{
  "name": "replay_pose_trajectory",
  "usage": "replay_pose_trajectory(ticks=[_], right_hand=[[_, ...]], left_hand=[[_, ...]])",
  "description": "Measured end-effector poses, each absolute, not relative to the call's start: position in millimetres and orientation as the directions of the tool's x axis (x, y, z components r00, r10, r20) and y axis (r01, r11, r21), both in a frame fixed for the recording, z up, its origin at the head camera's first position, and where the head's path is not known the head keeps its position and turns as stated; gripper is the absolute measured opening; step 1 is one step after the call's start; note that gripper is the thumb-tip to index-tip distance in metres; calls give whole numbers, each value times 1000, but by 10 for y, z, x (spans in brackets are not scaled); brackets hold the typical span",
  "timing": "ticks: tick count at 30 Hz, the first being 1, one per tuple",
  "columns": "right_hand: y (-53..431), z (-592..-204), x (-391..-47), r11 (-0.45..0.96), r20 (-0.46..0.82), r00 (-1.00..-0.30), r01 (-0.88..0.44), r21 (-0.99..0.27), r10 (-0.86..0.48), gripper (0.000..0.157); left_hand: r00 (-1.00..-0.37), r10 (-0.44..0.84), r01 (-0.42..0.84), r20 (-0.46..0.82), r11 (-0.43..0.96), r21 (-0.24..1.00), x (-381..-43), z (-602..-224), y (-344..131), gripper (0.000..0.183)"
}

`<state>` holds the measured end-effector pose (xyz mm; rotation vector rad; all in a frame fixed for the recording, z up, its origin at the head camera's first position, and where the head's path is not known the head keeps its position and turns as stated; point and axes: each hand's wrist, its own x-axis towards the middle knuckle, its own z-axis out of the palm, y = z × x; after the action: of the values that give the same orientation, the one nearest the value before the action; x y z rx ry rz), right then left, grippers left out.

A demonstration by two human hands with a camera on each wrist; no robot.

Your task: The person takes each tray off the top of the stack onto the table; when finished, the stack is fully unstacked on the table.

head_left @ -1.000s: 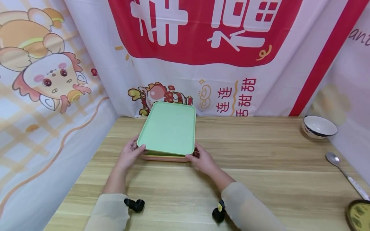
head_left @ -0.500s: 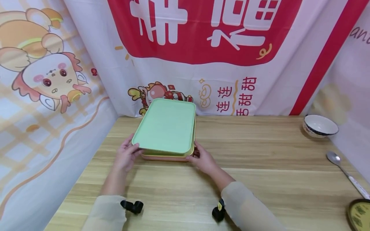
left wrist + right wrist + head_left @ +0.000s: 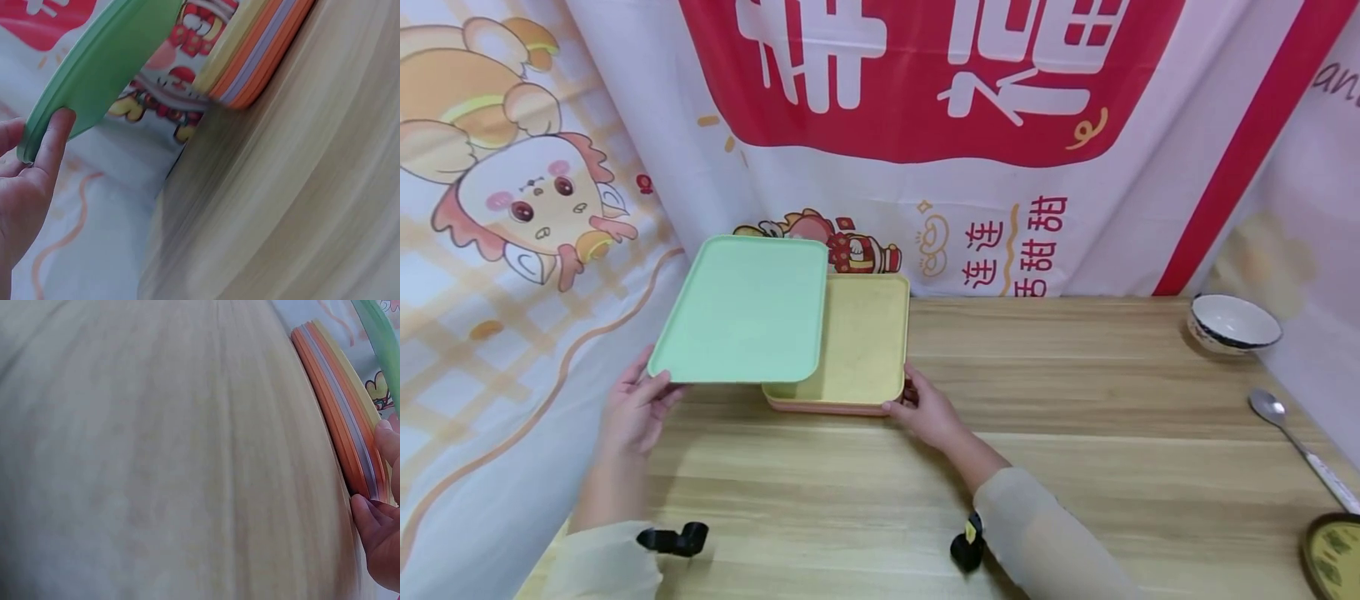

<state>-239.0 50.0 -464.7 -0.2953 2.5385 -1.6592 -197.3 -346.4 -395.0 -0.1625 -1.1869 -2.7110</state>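
Note:
My left hand pinches the near left corner of a light green rectangular tray. In the left wrist view this green tray is raised and tilted, apart from the stack. In the head view its right part overlaps a yellow tray, the top one of a stack. Orange and lilac edges of the stacked trays show beneath the yellow one in the right wrist view. My right hand grips the stack's near right corner, thumb toward the top edge; some of its fingers are hidden.
A white bowl with a dark patterned rim stands at the far right of the wooden table. Nearer lie a spoon and a partly visible dark-rimmed round yellow item. Printed cloths hang behind and along both sides.
The green tray has lifted off the stack and moved left with my left hand, uncovering much of the yellow tray. My right hand has stayed at the stack's corner.

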Motion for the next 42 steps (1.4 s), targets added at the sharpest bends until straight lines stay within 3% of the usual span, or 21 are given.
replay_pose_trajectory(ticks=[12, 20, 26, 30, 36, 42], right_hand=[[514, -4655, -2411, 420, 19, -980, -104, -902, -200, 81], [516, -4671, -2405, 433, 6, -980, -93, -896, -199, 82], [506, -4671, -2396, 417, 9, -980, -92, -904, -197, 83], [503, -4673, -2394, 411, 26, -980, -107, -905, -198, 83], [500, -4668, -2388, 406, 37, -978, -119, -906, -204, 84], [497, -4655, -2384, 406, 27, -978, -111, -907, -207, 84]], left_hand=[[-968, -219, 247, 126, -716, 653, -1805, -3949, -4099, 41], [-966, -251, 215, 61, -652, 727, -1755, -4080, -4274, 41], [-962, -266, 117, -63, -607, 786, -1773, -4216, -4319, 71], [-927, -332, 62, -173, -593, 803, -1817, -4281, -4325, 84], [-842, -434, -55, -320, -521, 852, -1847, -4403, -4332, 79], [-769, -518, -113, -374, -467, 877, -1893, -4522, -4336, 70]])
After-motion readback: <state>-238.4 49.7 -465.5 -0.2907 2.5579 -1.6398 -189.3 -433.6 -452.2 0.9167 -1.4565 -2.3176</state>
